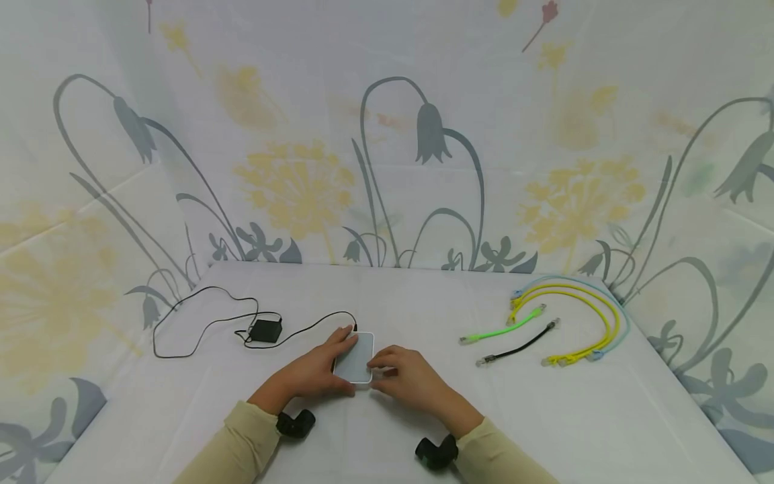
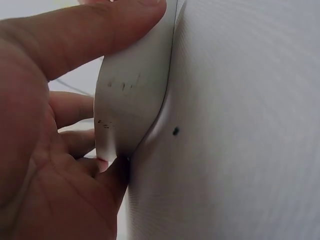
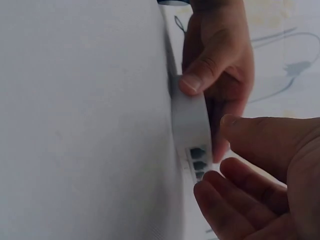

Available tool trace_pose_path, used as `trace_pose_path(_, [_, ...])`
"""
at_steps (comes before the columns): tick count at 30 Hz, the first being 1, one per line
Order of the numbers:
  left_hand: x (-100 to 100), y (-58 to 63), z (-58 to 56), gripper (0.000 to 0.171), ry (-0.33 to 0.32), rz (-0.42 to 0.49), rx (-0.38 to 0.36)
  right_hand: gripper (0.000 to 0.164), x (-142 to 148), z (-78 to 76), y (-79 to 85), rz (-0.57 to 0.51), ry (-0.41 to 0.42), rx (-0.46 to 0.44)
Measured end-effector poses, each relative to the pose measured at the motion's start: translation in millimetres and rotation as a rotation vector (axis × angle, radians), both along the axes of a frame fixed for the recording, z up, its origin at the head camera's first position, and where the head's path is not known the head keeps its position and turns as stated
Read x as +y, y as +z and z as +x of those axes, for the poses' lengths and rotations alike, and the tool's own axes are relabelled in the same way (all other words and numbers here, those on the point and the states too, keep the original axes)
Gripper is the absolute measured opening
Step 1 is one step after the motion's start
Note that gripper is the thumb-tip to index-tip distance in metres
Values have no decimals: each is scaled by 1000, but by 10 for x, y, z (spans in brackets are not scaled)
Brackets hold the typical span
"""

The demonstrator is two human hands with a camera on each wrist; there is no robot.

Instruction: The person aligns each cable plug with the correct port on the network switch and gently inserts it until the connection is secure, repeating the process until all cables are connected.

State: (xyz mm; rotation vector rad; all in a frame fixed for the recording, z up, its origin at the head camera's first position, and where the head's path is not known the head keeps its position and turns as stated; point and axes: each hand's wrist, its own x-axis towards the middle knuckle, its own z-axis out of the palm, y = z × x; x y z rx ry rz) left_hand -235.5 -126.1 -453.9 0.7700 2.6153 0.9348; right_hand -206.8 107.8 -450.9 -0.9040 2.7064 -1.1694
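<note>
A small white network switch (image 1: pixel 354 359) lies on the table in front of me. My left hand (image 1: pixel 317 370) grips it from its left side, thumb on the near edge and fingers at the far side. At its right side is my right hand (image 1: pixel 417 383), its fingers bent loosely with nothing between them. In the right wrist view, a row of dark Ethernet ports (image 3: pixel 199 164) shows on the side facing my right fingertips. Dark smudges mark the switch's plain side (image 2: pixel 127 85) in the left wrist view. A thin black cord (image 1: pixel 320 317) runs to its far edge.
The cord's black power adapter (image 1: pixel 266 331) lies to the left, with a loose loop beyond it. On the right lie a short green cable (image 1: pixel 502 331), a short black cable (image 1: pixel 519 348), yellow cables (image 1: pixel 613 323) and a light blue cable (image 1: pixel 625 329). A floral curtain (image 1: pixel 387 168) stands behind.
</note>
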Motion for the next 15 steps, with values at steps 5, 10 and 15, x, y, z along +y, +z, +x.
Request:
trace_pose_path(5, [-15, -23, 10, 94, 21, 20, -16, 26, 117, -15, 81, 17, 21, 32])
trace_pose_path(10, [-19, -61, 7, 94, 30, 12, -24, 25, 256, -52, 113, 24, -1, 66])
trace_pose_path(15, [-6, -58, -5, 94, 39, 14, -20, 24, 354, -93, 151, 39, -34, 76])
